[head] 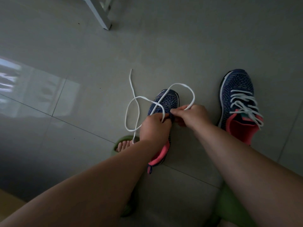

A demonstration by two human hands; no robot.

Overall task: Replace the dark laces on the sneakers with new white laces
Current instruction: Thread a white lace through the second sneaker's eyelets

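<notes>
A blue knit sneaker with a pink collar stands on the floor in the middle, toe pointing away. A long white lace loops over its toe and onto the tiles to the left. My left hand grips the lace over the sneaker's eyelet area and covers it. My right hand pinches the other part of the lace just to the right. A second matching sneaker stands at the right, laced in white, its lace ends lying loose.
A foot in a green slipper is under my left forearm; another green slipper shows at the bottom right. A white furniture leg stands at the top. The floor is grey tile.
</notes>
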